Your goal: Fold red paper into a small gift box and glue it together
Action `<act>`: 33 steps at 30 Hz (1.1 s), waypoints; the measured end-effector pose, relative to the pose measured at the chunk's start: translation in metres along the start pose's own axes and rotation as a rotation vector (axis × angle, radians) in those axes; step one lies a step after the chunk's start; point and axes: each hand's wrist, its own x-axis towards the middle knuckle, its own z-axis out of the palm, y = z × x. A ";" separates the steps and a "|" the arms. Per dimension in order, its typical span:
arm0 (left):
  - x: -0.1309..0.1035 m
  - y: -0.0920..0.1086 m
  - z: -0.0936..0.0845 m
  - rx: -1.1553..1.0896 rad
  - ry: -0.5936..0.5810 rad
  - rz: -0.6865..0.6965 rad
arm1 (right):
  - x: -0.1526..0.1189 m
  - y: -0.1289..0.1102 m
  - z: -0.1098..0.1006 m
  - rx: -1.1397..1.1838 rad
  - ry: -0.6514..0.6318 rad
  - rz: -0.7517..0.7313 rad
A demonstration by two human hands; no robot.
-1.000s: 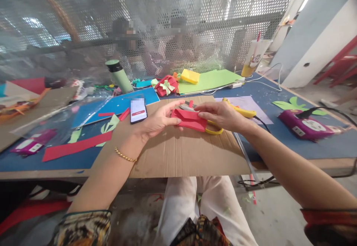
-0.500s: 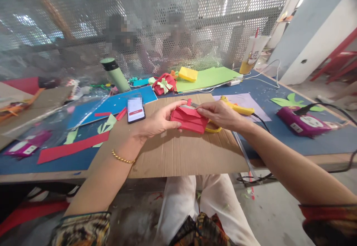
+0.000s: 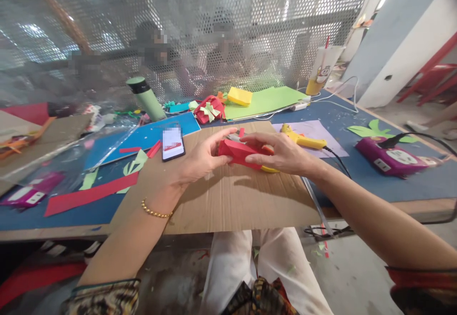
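A folded red paper piece (image 3: 235, 151), like a small box or pouch, is held between my two hands above the cardboard sheet (image 3: 221, 200). My left hand (image 3: 203, 157) grips its left end, thumb in front and fingers behind. At its right side, my right hand (image 3: 274, 152) closes on the paper with thumb and fingers. Behind the paper lie scissors with yellow handles (image 3: 270, 169), mostly hidden by the paper and my right hand. Just past my right hand, a yellow glue gun (image 3: 303, 139) lies on a lilac sheet (image 3: 323, 136).
A phone (image 3: 173, 143) lies left of my hands, near red paper strips (image 3: 93, 193). Behind stand a green bottle (image 3: 146, 98) and a drink cup (image 3: 321, 72). A purple power strip (image 3: 389, 157) with cables sits at right. Green sheets (image 3: 267, 99) lie at the back.
My right hand has shifted from the paper's upper right edge down over its right side, thumb now in front. The paper has tilted, so less of its front shows.
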 end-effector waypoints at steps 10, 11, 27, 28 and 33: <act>-0.002 -0.001 0.005 0.036 0.011 0.042 | 0.005 0.004 0.003 0.019 0.034 0.055; -0.002 -0.002 0.006 0.046 0.014 0.044 | 0.005 0.004 0.003 0.031 0.041 0.067; -0.004 -0.009 0.003 0.543 0.087 0.246 | 0.005 0.005 0.004 0.196 0.070 0.135; -0.005 -0.009 0.003 0.583 0.092 0.253 | 0.005 0.006 0.004 0.206 0.071 0.136; -0.006 -0.005 0.002 0.725 0.107 0.311 | 0.006 0.008 0.004 0.248 0.086 0.138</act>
